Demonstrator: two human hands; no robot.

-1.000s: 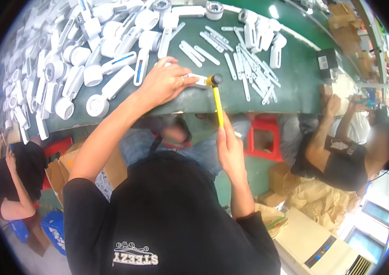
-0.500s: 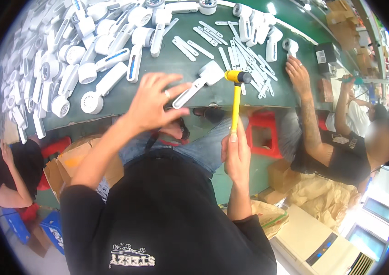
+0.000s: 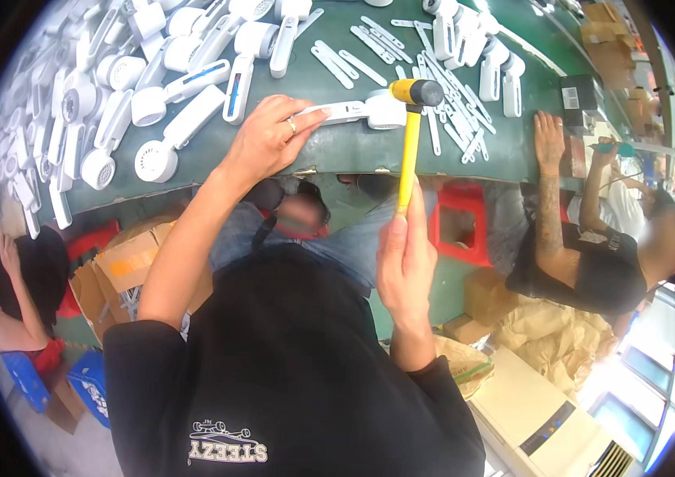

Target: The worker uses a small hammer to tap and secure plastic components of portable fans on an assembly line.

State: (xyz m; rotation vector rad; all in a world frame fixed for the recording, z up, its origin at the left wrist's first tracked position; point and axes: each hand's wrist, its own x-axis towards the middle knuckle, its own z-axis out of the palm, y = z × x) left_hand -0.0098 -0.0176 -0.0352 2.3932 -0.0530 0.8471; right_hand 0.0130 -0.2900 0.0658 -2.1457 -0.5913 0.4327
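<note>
My left hand (image 3: 270, 131) grips the handle end of a white shower-head-shaped unit (image 3: 345, 112) with a long handle and a rounded head. The unit lies roughly level over the near edge of the green table, head toward the right. My right hand (image 3: 406, 258) is wrapped round the handle of a yellow mallet (image 3: 408, 163) with black striking faces. The mallet stands upright in view, and its head partly covers the unit's rounded head; whether they touch I cannot tell. Beyond lie several loose slim white strips (image 3: 453, 99).
Many similar white units (image 3: 159, 159) are heaped over the left of the table (image 3: 290, 163). A few more (image 3: 490, 75) stand at the right, near a dark box (image 3: 580, 94). A co-worker's hand (image 3: 548, 139) rests at the right edge. Red stools (image 3: 462, 226) and an open carton (image 3: 135, 258) are below.
My left hand, open before, has closed on the unit's handle, and the unit has turned more level. The mallet has moved slightly up. The co-worker at right has let go of a unit.
</note>
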